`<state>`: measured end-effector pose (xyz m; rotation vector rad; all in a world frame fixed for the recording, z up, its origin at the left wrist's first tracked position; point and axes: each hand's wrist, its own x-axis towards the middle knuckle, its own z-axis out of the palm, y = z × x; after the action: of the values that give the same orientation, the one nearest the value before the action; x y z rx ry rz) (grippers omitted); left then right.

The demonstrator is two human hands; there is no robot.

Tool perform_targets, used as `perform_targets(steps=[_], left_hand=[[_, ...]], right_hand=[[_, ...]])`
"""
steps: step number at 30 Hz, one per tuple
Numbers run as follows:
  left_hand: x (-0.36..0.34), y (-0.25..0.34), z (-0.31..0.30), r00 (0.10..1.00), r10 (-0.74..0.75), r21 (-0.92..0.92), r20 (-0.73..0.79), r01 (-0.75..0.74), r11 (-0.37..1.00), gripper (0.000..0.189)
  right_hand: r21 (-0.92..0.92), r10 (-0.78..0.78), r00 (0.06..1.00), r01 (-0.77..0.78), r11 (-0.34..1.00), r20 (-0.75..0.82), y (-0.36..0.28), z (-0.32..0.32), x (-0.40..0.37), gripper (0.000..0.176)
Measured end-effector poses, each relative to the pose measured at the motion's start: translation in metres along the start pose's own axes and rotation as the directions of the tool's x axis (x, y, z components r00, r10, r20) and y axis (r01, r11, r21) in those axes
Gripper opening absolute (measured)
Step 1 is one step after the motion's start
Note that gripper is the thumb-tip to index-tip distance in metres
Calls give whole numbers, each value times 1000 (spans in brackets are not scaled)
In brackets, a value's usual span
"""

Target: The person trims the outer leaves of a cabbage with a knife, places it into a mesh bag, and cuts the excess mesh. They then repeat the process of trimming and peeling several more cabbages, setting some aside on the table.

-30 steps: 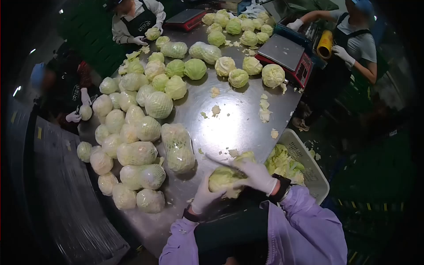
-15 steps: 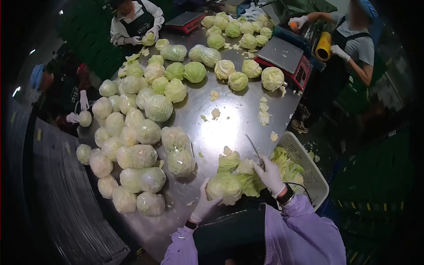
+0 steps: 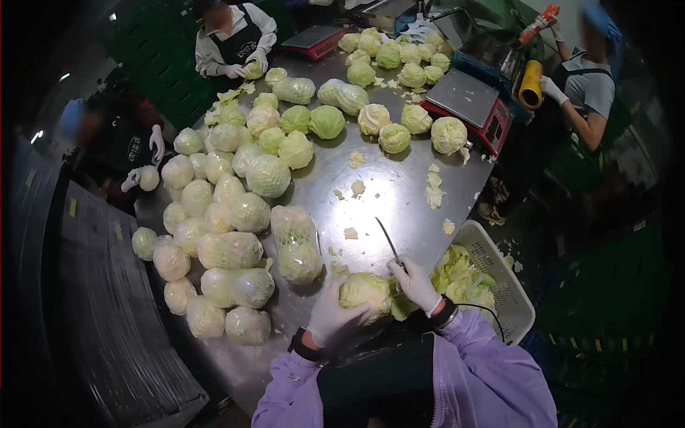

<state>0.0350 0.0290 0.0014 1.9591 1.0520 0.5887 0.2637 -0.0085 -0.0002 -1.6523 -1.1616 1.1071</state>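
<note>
A pale green round cabbage (image 3: 365,294) is gripped at its left and near sides by the white-gloved left hand (image 3: 332,314), at the near edge of the grey metal table (image 3: 327,187). A thin curved knife (image 3: 387,237) is held in the closed white-gloved right hand (image 3: 416,287), its blade pointed toward the far side, slightly left. Loose green leaves (image 3: 402,305) are seen between cabbage and right hand. Film-wrapped pale cabbages (image 3: 230,250) are massed at left, and 1 long clear-wrapped pack (image 3: 296,245) is laid just beside them. More leaves are held in a white perforated plastic basket (image 3: 523,308) at right. 2 red scales with grey plates (image 3: 464,96) are set toward the far side.
</note>
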Motion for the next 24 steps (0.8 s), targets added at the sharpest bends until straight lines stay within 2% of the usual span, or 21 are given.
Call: perform_targets(steps=[1, 2, 3, 4, 5, 7, 8, 12, 14, 15, 17, 18, 20, 22, 23, 24], left_hand=[[-1, 3, 2, 999, -47, 38, -19, 47, 998, 83], [-2, 8, 4, 999, -51, 36, -18, 52, 998, 83], [-4, 14, 8, 986, -147, -40, -76, 145, 989, 83], [-3, 17, 13, 962, -244, -121, -126, 229, 966, 83], [-3, 14, 19, 963, -243, -125, -120, 228, 965, 83], [-5, 6, 33, 925, -163, 68, -344, 197, 978, 84], [-5, 10, 35, 925, -164, 67, -342, 198, 978, 84], [-8, 21, 40, 926, -209, 148, -316, 265, 953, 83], [-6, 20, 43, 923, -225, 155, -313, 283, 947, 83], [-4, 16, 46, 918, -197, 151, -345, 262, 953, 82], [-3, 16, 47, 910, -170, 147, -377, 240, 960, 82], [-4, 18, 46, 914, -174, 164, -366, 247, 955, 82], [-5, 17, 44, 917, -176, 182, -357, 254, 950, 82], [-14, 1, 40, 934, -120, 135, -336, 174, 975, 82], [-20, -12, 34, 931, -131, 134, -341, 185, 974, 82], [-25, -26, 23, 954, -130, 20, -271, 141, 990, 80]], right_hand=[[-4, -2, 1000, 2, 1000, 5, 4, -1, -6, 23], [-203, -147, 988, 134, 970, -52, 10, 0, -16, 22], [-400, -295, 952, 241, 884, -79, 13, 2, -26, 22], [-412, -159, 987, 132, 902, -32, 14, 5, -39, 31], [-416, -154, 987, 126, 901, -36, 19, 12, -46, 31], [-424, -320, 944, 257, 868, -82, 29, 26, -55, 44], [-472, -348, 936, 279, 836, -61, 29, 30, -55, 51], [-455, -272, 959, 205, 866, -85, 26, 40, -45, 46], [-470, -176, 983, 127, 874, -61, 20, 39, -38, 41], [-472, -176, 982, 126, 873, -64, 22, 37, -34, 41], [-441, -349, 927, 257, 860, -139, 33, 35, -22, 32], [-442, -347, 927, 255, 860, -142, 41, 32, -15, 32], [-283, -76, 988, 35, 958, -136, 55, 20, -1, 26], [-287, -106, 984, 62, 956, -142, 61, 21, 1, 25], [-293, -133, 980, 85, 952, -149, 65, 21, 0, 24], [-251, -100, 985, 62, 966, -140, 75, 19, 0, 26]])
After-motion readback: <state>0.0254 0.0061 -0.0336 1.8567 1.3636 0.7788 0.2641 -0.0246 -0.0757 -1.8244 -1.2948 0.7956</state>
